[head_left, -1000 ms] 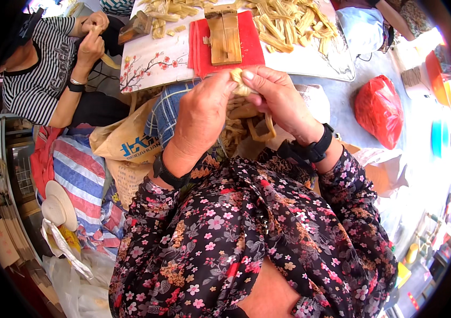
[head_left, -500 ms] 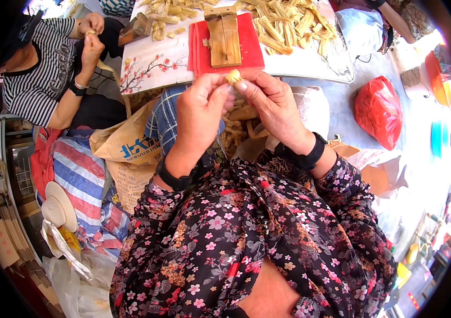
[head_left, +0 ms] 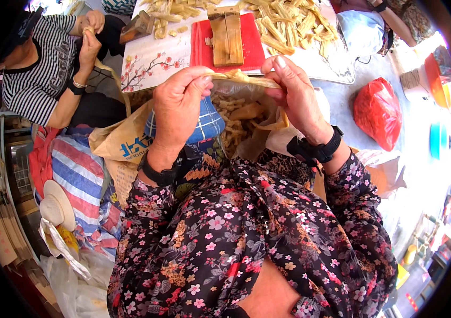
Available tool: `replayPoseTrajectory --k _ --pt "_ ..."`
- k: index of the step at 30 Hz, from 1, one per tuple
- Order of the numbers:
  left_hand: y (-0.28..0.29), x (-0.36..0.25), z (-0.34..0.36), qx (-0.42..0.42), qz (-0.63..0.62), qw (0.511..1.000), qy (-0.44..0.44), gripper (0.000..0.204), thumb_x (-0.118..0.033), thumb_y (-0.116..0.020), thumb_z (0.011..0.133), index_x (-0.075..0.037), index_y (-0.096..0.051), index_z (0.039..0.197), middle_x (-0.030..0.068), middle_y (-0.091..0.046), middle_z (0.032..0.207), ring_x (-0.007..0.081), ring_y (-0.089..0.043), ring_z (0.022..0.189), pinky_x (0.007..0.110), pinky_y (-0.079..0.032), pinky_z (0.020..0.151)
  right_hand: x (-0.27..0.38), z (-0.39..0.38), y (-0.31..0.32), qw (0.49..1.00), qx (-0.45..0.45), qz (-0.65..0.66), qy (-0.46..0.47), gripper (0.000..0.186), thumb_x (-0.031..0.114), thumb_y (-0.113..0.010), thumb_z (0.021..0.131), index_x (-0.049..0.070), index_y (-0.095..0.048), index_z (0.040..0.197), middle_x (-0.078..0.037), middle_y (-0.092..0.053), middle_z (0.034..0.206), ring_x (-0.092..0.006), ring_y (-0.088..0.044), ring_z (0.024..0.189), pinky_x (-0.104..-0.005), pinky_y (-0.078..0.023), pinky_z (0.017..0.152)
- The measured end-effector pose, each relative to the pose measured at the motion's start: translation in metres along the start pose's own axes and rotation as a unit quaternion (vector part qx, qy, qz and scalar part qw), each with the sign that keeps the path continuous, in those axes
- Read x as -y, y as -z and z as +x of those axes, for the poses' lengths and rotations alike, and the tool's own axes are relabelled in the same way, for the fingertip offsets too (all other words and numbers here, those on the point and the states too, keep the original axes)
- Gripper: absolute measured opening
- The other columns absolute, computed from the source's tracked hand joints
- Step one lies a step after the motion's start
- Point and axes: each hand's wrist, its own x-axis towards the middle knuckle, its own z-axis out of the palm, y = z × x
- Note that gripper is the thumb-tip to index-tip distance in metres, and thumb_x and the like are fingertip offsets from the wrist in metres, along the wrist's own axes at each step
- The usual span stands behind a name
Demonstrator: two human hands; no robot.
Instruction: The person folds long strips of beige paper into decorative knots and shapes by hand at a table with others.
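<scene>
A pale yellow, flat strip point(head_left: 240, 78) with a knot-like lump in its middle stretches between my hands, just off the table's near edge. My left hand point(head_left: 179, 103) pinches one end between thumb and fingers. At the other end, my right hand point(head_left: 300, 98) grips the strip low in its fingers, with thumb and forefinger raised. Beyond my hands, a slotted wooden block point(head_left: 227, 40) lies on a red cloth point(head_left: 254, 45) on the table. Below them, an open bag holds many similar yellowish pieces point(head_left: 238, 111).
Piled yellow strips point(head_left: 294, 26) cover the far part of the flower-printed table point(head_left: 156, 71). At left a co-worker in a striped shirt point(head_left: 50, 58) handles a similar strip. A red plastic bag point(head_left: 377, 114) sits on the floor at right; a striped sack point(head_left: 79, 175) and hat point(head_left: 56, 204) are at left.
My hands have moved apart, left and right. The small bunched lump held between my fingertips now shows as a strip drawn out lengthwise with a knot in the middle.
</scene>
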Motion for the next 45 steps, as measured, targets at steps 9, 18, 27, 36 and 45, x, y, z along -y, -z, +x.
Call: replayPoseTrajectory --k 9,18,27,36,45 --pt "-0.024 -0.003 -0.001 0.135 0.352 0.897 -0.232 0.036 -0.007 -0.061 0.077 -0.006 -0.052 0.112 0.0098 -0.056 0.094 0.0261 -0.058 0.079 0.037 -0.044 0.071 -0.018 0.008 -0.016 0.99 0.128 -0.064 -0.005 0.011 0.014 -0.055 0.094 0.006 -0.051 0.087 0.004 -0.05 0.07 -0.0036 -0.044 0.062 -0.0187 -0.037 0.055" --pt "0.012 0.037 0.026 0.139 0.395 0.831 -0.367 0.011 -0.017 -0.061 0.078 -0.014 -0.051 0.077 0.002 -0.044 0.071 0.0195 -0.051 0.065 0.033 -0.039 0.055 -0.016 0.001 -0.018 0.957 0.157 -0.228 0.083 0.015 0.015 -0.059 0.09 0.003 -0.053 0.083 0.003 -0.045 0.064 -0.0055 -0.039 0.06 -0.0254 -0.035 0.051" --pt "-0.005 0.055 0.049 0.163 -0.107 0.98 0.038 0.014 -0.017 -0.051 0.095 -0.006 -0.053 0.104 0.0009 -0.048 0.07 0.0089 -0.046 0.062 0.025 -0.042 0.059 -0.014 0.057 -0.006 0.946 0.003 -0.264 0.188 0.02 0.017 -0.06 0.089 -0.001 -0.057 0.08 0.0 -0.05 0.062 -0.0083 -0.043 0.058 -0.0259 -0.038 0.051" --pt "-0.016 0.069 0.083 0.097 0.07 0.993 0.009 0.016 -0.018 -0.053 0.092 -0.006 -0.055 0.103 0.0066 -0.056 0.075 0.0198 -0.055 0.068 0.033 -0.045 0.063 -0.022 0.101 0.004 0.914 -0.071 -0.305 0.256 0.022 0.019 -0.061 0.085 -0.002 -0.058 0.079 -0.013 -0.057 0.062 -0.0211 -0.053 0.057 -0.0338 -0.042 0.054" --pt "-0.005 0.05 0.056 0.11 0.248 0.958 0.087 0.022 -0.022 -0.059 0.086 -0.005 -0.06 0.101 0.0158 -0.061 0.078 0.0282 -0.06 0.075 0.036 -0.047 0.072 -0.037 0.093 0.017 0.834 -0.154 -0.494 0.194 0.021 0.021 -0.058 0.083 0.001 -0.063 0.077 -0.021 -0.061 0.071 -0.0408 -0.058 0.072 -0.047 -0.046 0.065"
